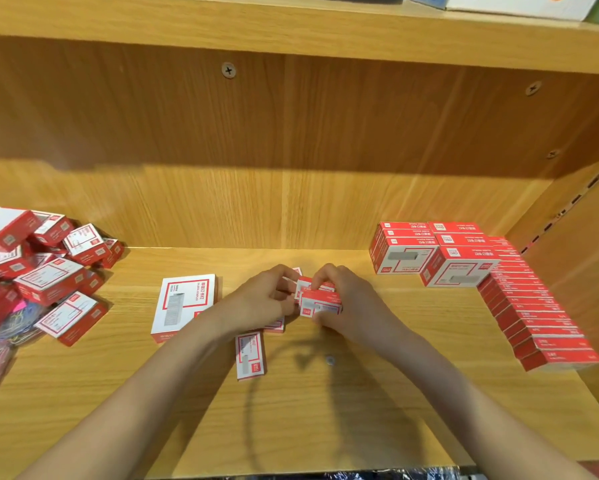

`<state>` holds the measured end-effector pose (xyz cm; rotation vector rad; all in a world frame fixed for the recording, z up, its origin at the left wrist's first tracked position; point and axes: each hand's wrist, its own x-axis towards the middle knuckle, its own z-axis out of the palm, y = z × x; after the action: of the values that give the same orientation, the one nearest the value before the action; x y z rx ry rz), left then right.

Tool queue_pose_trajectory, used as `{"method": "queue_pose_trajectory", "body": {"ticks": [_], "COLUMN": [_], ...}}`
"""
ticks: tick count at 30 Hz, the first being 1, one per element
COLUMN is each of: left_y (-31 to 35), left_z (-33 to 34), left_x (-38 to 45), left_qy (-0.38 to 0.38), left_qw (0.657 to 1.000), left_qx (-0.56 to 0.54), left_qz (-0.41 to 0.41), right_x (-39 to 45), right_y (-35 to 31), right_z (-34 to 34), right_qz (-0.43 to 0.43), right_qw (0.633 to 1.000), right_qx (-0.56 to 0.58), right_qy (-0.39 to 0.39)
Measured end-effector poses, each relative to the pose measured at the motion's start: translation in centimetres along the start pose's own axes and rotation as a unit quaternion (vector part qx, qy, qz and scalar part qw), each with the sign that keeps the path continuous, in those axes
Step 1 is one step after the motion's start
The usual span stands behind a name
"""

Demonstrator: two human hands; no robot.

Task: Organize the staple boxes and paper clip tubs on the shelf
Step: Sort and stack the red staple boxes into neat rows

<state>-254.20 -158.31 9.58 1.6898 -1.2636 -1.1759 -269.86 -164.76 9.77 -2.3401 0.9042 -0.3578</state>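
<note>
Both hands meet at the middle of the wooden shelf (360,410) over a small bunch of red-and-white staple boxes (320,301). My right hand (346,303) grips the bunch from the right, thumb underneath. My left hand (266,299) holds it from the left with curled fingers. One small staple box (250,355) lies flat just in front, and another (275,325) peeks out under my left hand. A larger flat staple box (185,303) lies to the left.
A loose heap of red boxes (45,268) fills the far left, with clear tubs of coloured paper clips (0,344) below it. At the right stand stacked larger boxes (433,254) and a long neat row of small staple boxes (533,306).
</note>
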Motion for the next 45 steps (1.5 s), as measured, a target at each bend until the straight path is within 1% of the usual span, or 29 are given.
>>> {"method": "queue_pose_trajectory", "body": {"ticks": [3,7,9,11,13,15,18,21,23,25,28,31,33,37,40,42,44,45], "left_y": [-0.3,-0.3,-0.3,-0.3,-0.3,-0.4,-0.5,-0.4,-0.3,-0.3,-0.3,-0.3,-0.4,-0.7,-0.8,-0.9,-0.9,-0.8], "left_z": [0.1,0.4,0.4,0.4,0.4,0.4,0.3,0.4,0.6,0.9,1.3,1.7,2.1,2.7,2.9,3.3,3.7,3.9], "left_x": [-0.5,-0.4,-0.3,-0.1,0.1,0.3,0.4,0.2,0.1,0.0,-0.1,0.3,0.6,1.0,1.1,1.3,1.7,2.0], "left_qy": [-0.019,-0.027,-0.03,-0.03,-0.028,-0.036,-0.064,-0.078,-0.066,-0.029,0.026,0.051,0.059,0.063,0.077,0.088,0.093,0.097], "left_qw": [0.999,0.998,0.999,0.999,1.0,0.999,0.997,0.993,0.992,0.99,0.985,0.97,0.967,0.974,0.974,0.973,0.973,0.973], "left_qx": [-0.049,-0.049,-0.037,-0.026,-0.011,0.003,0.051,0.088,0.1,0.109,0.113,0.169,0.191,0.183,0.186,0.184,0.185,0.183], "left_qz": [-0.002,0.009,0.013,0.008,0.0,0.0,0.017,0.028,0.048,0.08,0.129,0.168,0.159,0.122,0.109,0.106,0.102,0.1], "right_x": [-0.6,-0.8,-0.8,-0.8,-1.0,-1.2,-1.2,-1.0,-1.0,-0.8,-0.7,-0.6,-0.6,-1.4,-2.7,-3.4,-3.2,-3.0], "right_y": [1.0,2.1,2.4,2.6,2.7,2.6,2.5,2.6,2.6,2.6,2.7,3.0,3.4,4.6,5.3,5.3,5.1,5.0], "right_z": [0.0,0.1,0.2,-0.3,-1.1,-1.7,-1.4,-0.9,-0.9,-1.1,-1.2,-1.1,-1.0,-0.7,-0.4,0.0,0.5,0.6], "right_qz": [-0.059,-0.09,-0.1,-0.087,-0.051,-0.027,-0.028,-0.032,-0.027,-0.029,-0.041,-0.076,-0.086,-0.087,-0.087,-0.067,-0.049,-0.046], "right_qw": [0.998,0.995,0.994,0.996,0.996,0.996,0.998,0.999,0.999,0.999,0.999,0.997,0.996,0.993,0.987,0.986,0.987,0.986], "right_qx": [-0.016,-0.038,-0.02,0.014,0.057,0.083,0.051,0.03,0.022,0.012,0.031,-0.013,-0.036,-0.068,-0.097,-0.073,-0.035,-0.036], "right_qy": [0.018,0.023,0.025,0.031,0.04,0.024,-0.019,-0.02,-0.035,-0.043,-0.013,-0.002,0.004,0.032,0.095,0.137,0.151,0.155]}}
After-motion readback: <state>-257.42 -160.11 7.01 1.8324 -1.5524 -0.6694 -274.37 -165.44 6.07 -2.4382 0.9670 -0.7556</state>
